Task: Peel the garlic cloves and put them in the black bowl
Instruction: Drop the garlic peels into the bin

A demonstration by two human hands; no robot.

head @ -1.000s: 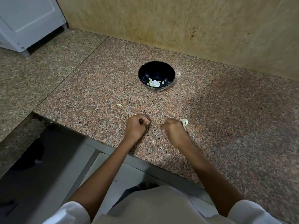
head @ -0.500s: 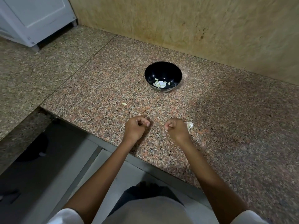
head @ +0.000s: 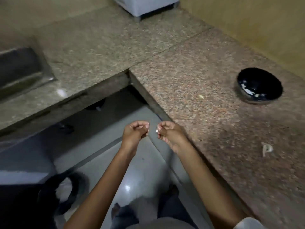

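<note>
The black bowl [head: 264, 79] stands on the reddish granite counter [head: 206, 66] at the far right, with several pale garlic pieces [head: 247, 91] in its bottom. Both my hands hang over the floor, off the counter's front edge. My right hand [head: 168, 133] pinches a small white garlic bit [head: 157, 130] between thumb and fingertips. Just to its left, a short gap away, my left hand [head: 134, 133] has its fingers curled, and I see nothing held in it.
A scrap of garlic skin [head: 266, 148] and a small pale piece [head: 201, 96] lie on the counter. A steel sink [head: 21, 70] is sunk in the grey side counter. A white appliance [head: 145, 7] stands at the back. A black-lined bin [head: 66, 195] sits on the floor, lower left.
The view has swung left, so the bowl now sits far right. Both hands have come off the counter and hang over the floor. The garlic skin beside my right hand stayed on the counter.
</note>
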